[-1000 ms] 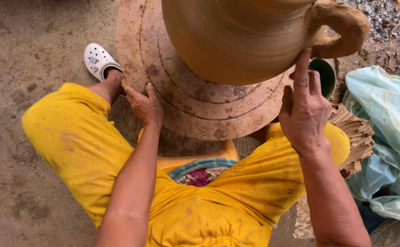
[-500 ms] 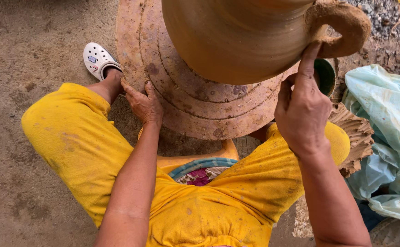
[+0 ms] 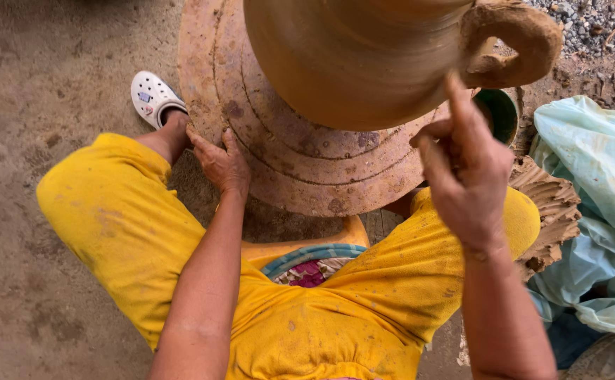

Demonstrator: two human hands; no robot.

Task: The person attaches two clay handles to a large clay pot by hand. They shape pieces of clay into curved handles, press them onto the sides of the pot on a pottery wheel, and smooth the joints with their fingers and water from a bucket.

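— Two hands, one pot: where does the clay pot [image 3: 364,60] stand?

— On the round clay-smeared wheel disc [image 3: 300,169], toward its far side; the pot's belly overhangs most of the disc, and its looped handle [image 3: 511,42] juts out past the disc's right edge.

— What is the right hand [image 3: 466,176] doing?

— It is raised beside the pot's lower right wall, just under the handle. The forefinger points up and its tip seems to meet the clay below the loop, though I cannot tell for sure that it touches. The other fingers are curled in toward the palm, gripping nothing I can see. The forearm rises steeply from the lower right.

— And the left hand [image 3: 219,162]?

— Laid flat, fingers spread, on the disc's near-left edge, palm down, with the arm running straight back to the body.

— What lies around?

— Knees in yellow trousers [image 3: 124,225] flank the disc's near edge. A white clog [image 3: 151,97] sits by the disc's left edge on the dirt floor. Off the right edge are a green cup [image 3: 499,112], a ridged lump of clay [image 3: 550,211] and pale green plastic sheeting [image 3: 596,190].
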